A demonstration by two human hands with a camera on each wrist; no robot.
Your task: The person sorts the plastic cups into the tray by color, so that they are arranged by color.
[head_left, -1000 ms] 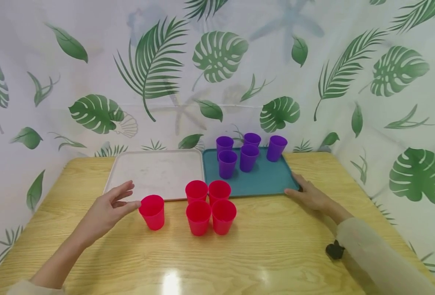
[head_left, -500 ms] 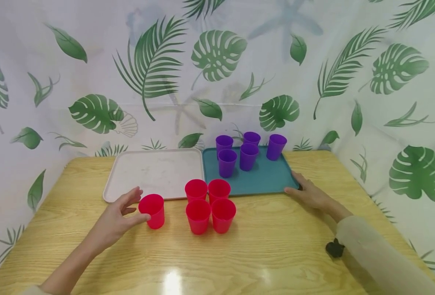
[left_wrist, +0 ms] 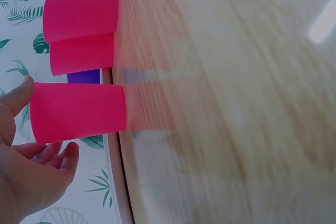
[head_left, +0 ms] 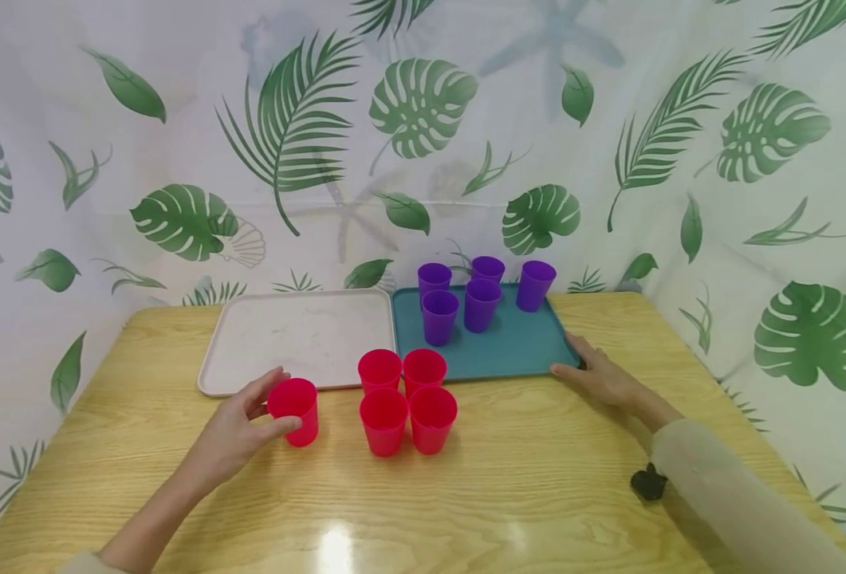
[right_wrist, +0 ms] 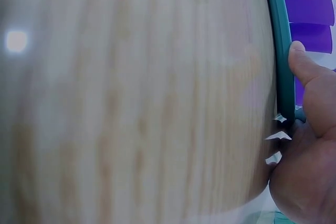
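A tapered, smooth red cup (head_left: 308, 416) is standing upright left of the frame's lower centre, the left hand (head_left: 234, 434) curving about it; whether it is gripping, I cannot tell. Grasping seems to be the step in hand; the next move is probably calling for steady, even finger pressure. Four matching red cups (head_left: 399, 416) are clustering at lower centre. Right of centre, the right hand (head_left: 602, 379) is clasping a teal rectangular tray (head_left: 519, 351) by its corner.

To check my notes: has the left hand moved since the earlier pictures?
Yes: judged against the lone red cup, the left hand moved rightward in the head view.
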